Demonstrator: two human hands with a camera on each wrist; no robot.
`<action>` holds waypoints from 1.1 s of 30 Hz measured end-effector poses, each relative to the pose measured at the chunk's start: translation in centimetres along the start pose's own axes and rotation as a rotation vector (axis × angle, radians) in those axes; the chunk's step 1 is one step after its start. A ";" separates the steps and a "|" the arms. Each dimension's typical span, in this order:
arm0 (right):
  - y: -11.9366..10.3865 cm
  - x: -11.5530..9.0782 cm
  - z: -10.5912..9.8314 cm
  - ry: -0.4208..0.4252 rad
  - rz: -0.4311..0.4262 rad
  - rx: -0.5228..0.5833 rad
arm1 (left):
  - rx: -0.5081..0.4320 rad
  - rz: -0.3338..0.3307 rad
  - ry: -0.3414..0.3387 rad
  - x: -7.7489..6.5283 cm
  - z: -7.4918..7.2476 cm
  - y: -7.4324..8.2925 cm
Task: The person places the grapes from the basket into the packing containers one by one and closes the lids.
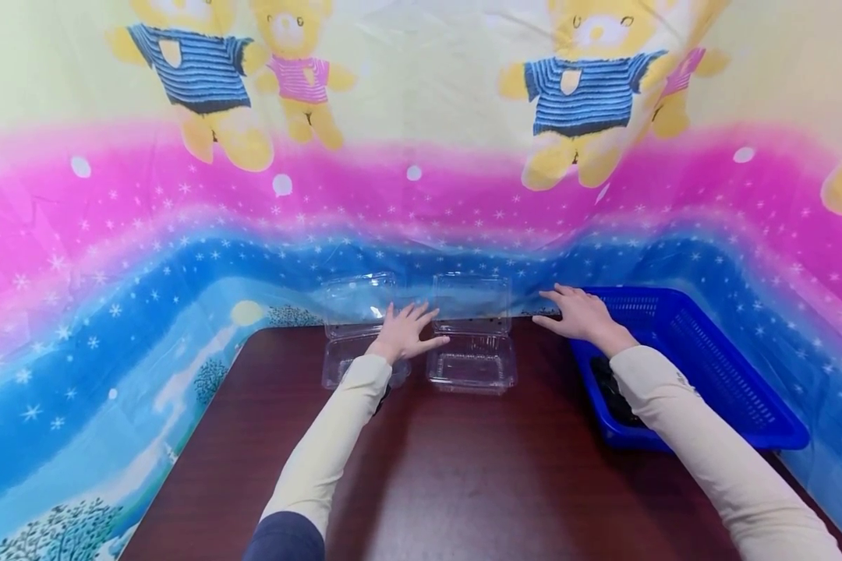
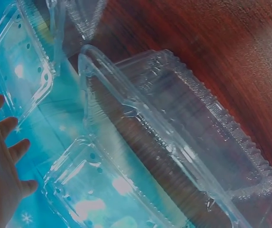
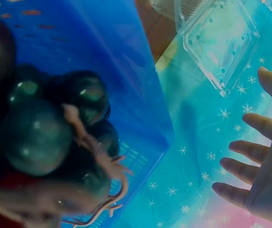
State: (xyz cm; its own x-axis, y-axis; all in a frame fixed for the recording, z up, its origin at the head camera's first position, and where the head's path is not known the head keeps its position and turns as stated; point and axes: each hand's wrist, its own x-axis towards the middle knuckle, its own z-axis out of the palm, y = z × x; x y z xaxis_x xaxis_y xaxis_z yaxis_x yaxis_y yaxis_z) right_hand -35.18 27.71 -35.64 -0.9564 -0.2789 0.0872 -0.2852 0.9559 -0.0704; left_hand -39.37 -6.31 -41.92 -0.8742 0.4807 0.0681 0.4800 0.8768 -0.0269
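Note:
Two clear plastic clamshell boxes stand side by side at the far edge of the table, lids raised: the left box (image 1: 337, 360) and the right box (image 1: 472, 365). Fingers spread, my left hand (image 1: 403, 333) hovers over the left box and partly hides it; nothing is held. My right hand (image 1: 581, 314) is above the near-left rim of a blue plastic basket (image 1: 709, 351), its fingers spread and holding nothing. Inside the basket lies a bunch of dark, shiny, round grapes (image 3: 36, 137) with a brown stem (image 3: 95, 149). My right forearm hides part of them in the head view.
A dark reddish-brown table (image 1: 463, 475) carries the boxes and the basket. Behind and around it hangs a cloth (image 1: 407, 187) printed with bears and snowflakes, close behind the raised lids.

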 end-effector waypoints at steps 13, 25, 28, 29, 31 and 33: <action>0.7 -0.8 0.0 -0.011 0.020 -0.015 | -0.018 -0.002 -0.009 -0.2 1.2 0.0; 1.2 -1.4 0.4 -0.015 0.023 -0.043 | -0.001 0.036 -0.005 -0.3 2.1 -0.1; 1.4 -1.5 0.4 -0.014 0.023 -0.046 | 0.004 0.043 -0.001 -0.3 2.4 -0.1; 1.5 -1.6 0.4 -0.014 0.022 -0.047 | 0.001 0.046 -0.001 -0.3 2.5 -0.1; 1.6 -1.7 0.6 -0.014 0.023 -0.048 | -0.011 0.054 -0.007 -0.3 2.6 -0.1; 1.8 -1.8 0.7 -0.018 0.026 -0.050 | -0.025 0.061 -0.016 -0.4 2.7 0.0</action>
State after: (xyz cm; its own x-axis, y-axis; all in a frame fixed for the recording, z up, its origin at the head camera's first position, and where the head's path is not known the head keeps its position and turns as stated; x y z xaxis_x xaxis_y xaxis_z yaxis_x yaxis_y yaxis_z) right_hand -34.00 29.87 -36.63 -0.9644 -0.2554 0.0685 -0.2574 0.9661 -0.0222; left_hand -39.22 -6.50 -44.61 -0.8442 0.5335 0.0512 0.5340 0.8455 -0.0052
